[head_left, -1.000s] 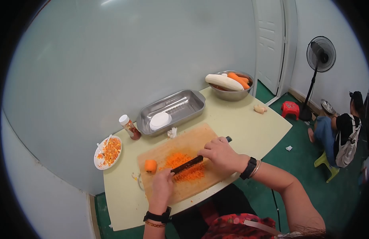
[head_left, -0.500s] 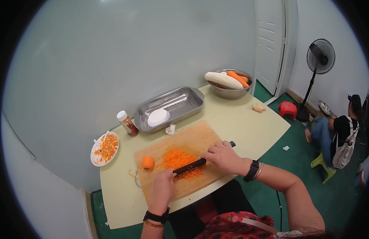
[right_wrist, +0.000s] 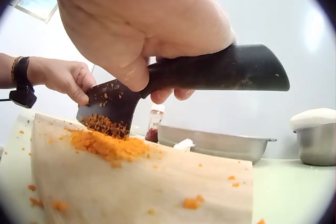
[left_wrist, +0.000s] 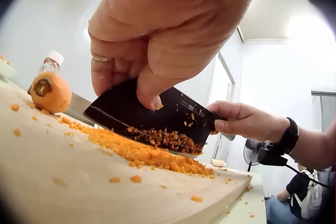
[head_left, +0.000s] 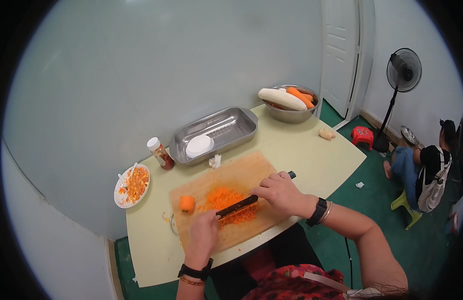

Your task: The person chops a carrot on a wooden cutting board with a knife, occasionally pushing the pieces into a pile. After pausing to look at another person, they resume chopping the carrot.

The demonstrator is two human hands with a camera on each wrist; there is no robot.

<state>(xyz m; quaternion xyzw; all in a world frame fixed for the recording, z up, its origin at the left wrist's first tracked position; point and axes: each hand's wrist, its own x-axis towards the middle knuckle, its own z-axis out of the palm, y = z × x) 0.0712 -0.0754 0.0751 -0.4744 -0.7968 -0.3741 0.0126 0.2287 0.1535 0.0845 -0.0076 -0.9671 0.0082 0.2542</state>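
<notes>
A dark-bladed knife [head_left: 237,206] lies across a pile of finely chopped carrot [head_left: 224,197] on the wooden cutting board [head_left: 261,165]. My right hand [head_left: 280,194] grips its black handle [right_wrist: 220,70] near the blade. With thumb and fingers, my left hand [head_left: 204,232] pinches the blade near its far end. Orange bits cling to the blade's face [left_wrist: 152,113] in the left wrist view, its edge down in the pile. The cut carrot piece [head_left: 187,203] stands on the board, left of the pile.
Behind the board are a metal tray [head_left: 231,127] with a white lid, and a spice bottle [head_left: 161,154]. A plate [head_left: 122,202] of diced food is at left. A metal bowl [head_left: 290,117] of vegetables and a pale root piece [head_left: 326,134] are at right. Someone sits beyond.
The head view shifts slightly. Both hands keep their hold on the knife, whose blade stays over the carrot pile with only small changes in position.
</notes>
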